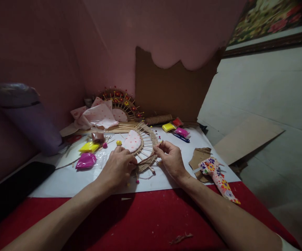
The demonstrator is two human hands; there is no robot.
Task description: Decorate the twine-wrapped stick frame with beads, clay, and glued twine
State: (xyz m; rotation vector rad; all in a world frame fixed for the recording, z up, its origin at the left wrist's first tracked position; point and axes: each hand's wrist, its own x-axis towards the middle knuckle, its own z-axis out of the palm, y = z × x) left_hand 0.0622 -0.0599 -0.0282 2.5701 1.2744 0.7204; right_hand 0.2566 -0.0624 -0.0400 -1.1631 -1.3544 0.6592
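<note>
A half-round craft (155, 141) of thin sticks and twine bands lies on white paper, its flat side toward my left. A white half-disc with pink dots (132, 141) forms its middle, and small coloured balls tip several sticks. My left hand (118, 165) is closed over the craft's near left edge, fingers curled down and partly hidden. Just beyond those fingertips sits a yellow ball (119, 143). At the outer right edge, my right hand (171, 159) pinches thumb against forefinger; a small brownish bit shows there, too small to name.
Clay packets in yellow (89, 146) and magenta (86, 160) lie left; another yellow packet (168, 127) lies right, near a dark cutter (181, 137). A flower-patterned glue gun (215, 174) rests on cardboard scraps. Behind stand a similar finished-looking craft (122, 99), twine roll (158, 119) and cardboard (174, 87).
</note>
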